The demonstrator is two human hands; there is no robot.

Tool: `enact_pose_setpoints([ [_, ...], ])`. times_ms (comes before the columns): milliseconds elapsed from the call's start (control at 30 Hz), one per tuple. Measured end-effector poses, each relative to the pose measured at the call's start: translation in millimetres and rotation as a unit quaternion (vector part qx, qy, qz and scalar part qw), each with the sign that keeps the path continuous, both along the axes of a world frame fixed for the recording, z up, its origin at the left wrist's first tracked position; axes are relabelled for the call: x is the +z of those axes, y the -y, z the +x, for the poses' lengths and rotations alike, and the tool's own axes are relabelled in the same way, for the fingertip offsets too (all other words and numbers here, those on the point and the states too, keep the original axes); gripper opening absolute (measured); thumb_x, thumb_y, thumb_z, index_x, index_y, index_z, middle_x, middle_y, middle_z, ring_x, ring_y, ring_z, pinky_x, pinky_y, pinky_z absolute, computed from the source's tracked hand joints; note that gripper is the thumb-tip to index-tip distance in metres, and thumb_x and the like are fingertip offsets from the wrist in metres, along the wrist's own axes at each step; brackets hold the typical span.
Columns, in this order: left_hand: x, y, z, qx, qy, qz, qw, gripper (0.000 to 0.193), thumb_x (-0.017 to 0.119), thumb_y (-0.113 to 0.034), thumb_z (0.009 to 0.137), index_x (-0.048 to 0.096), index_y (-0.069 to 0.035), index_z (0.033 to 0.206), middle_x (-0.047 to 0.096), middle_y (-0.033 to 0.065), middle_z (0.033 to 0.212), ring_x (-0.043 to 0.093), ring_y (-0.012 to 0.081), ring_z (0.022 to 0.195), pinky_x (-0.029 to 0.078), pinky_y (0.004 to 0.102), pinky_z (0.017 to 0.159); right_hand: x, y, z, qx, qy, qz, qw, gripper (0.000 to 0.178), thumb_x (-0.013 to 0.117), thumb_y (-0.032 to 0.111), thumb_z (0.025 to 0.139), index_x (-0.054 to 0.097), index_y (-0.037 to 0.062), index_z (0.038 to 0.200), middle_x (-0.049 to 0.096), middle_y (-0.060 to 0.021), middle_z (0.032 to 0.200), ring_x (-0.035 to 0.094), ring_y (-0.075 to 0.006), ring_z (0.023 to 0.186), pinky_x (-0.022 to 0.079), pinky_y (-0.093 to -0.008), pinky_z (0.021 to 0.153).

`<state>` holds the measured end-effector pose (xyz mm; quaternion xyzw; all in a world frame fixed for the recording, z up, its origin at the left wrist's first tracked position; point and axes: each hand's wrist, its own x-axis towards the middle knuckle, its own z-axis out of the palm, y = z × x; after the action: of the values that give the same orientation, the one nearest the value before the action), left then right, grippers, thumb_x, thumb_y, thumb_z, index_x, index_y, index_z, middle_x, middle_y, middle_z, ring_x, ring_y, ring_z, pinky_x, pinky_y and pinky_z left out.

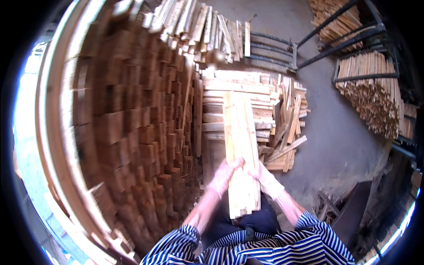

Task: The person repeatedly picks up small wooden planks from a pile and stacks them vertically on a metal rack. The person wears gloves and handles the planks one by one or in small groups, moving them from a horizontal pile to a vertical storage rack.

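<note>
A bundle of several pale wooden boards (241, 132) is held lengthwise in front of my body. My left hand (224, 176), in a light glove, grips its left edge with the thumb on top. On the opposite edge my right hand (266, 180), also gloved, is closed round the wood. Fingers under the boards are hidden. Just beyond the bundle lies a stack of boards (214, 119), set crosswise, which the bundle's far end overlaps in the picture. Loose, tilted wood pieces (287, 128) lean at that stack's right side.
A tall wall of stacked timber (145, 123) rises close on my left. Upright boards (198, 26) stand at the back beside a dark metal rack (274, 51). On the right, a metal frame (366, 77) holds more sticks (373, 92). Grey floor (335, 137) lies between.
</note>
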<state>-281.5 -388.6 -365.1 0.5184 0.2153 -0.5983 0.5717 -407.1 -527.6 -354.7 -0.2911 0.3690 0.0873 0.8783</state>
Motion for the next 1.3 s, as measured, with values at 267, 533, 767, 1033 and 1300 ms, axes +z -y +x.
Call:
enact_pose_setpoints([
  [267,155,32,-3,0.129,0.231,-0.144,0.953,0.090,0.096,-0.020,0.073,0.041,0.001,0.142,0.067,0.0123,0.122,0.067,0.0189,0.107,0.057,0.0344,0.095,98,41,29,0.015,0.105,-0.332,0.937,0.118,0.092,0.042,0.075,0.022,-0.0036,0.158,0.051,-0.0171,0.148,0.054,-0.0242,0.130,0.048,-0.0373,0.109],
  [533,320,-43,93,0.239,0.308,-0.309,0.867,0.098,0.088,-0.026,0.076,0.033,-0.004,0.153,0.057,0.0108,0.137,0.058,0.0245,0.123,0.050,0.0407,0.104,404,6,150,0.253,0.238,-0.475,0.809,0.102,0.089,0.017,0.077,0.029,0.0008,0.158,0.053,-0.0144,0.148,0.056,-0.0241,0.131,0.049,-0.0359,0.108],
  [767,417,-152,97,0.442,0.366,-0.369,0.731,0.073,0.083,-0.047,0.083,0.059,-0.005,0.138,0.068,0.0126,0.129,0.065,0.0297,0.120,0.054,0.0454,0.105,479,-60,276,0.359,0.439,-0.173,0.806,0.095,0.082,0.030,0.088,0.029,0.0004,0.161,0.050,-0.0151,0.152,0.049,-0.0226,0.139,0.040,-0.0341,0.115],
  [1033,474,-242,66,0.574,0.497,-0.117,0.640,0.092,0.072,-0.063,0.087,0.042,-0.001,0.148,0.060,0.0195,0.133,0.066,0.0300,0.117,0.058,0.0419,0.101,480,-104,456,0.438,0.294,-0.118,0.841,0.043,0.066,0.032,0.102,0.065,0.0012,0.132,0.072,-0.0049,0.119,0.069,-0.0139,0.101,0.057,-0.0320,0.094],
  [1300,423,-386,42,0.589,0.517,-0.128,0.608,0.093,0.067,-0.063,0.090,0.038,-0.001,0.153,0.054,0.0201,0.144,0.057,0.0338,0.128,0.050,0.0471,0.109,445,-177,498,0.446,0.314,-0.739,0.395,0.069,0.059,0.054,0.096,0.046,0.0176,0.153,0.062,-0.0226,0.138,0.060,-0.0380,0.125,0.046,-0.0500,0.104],
])
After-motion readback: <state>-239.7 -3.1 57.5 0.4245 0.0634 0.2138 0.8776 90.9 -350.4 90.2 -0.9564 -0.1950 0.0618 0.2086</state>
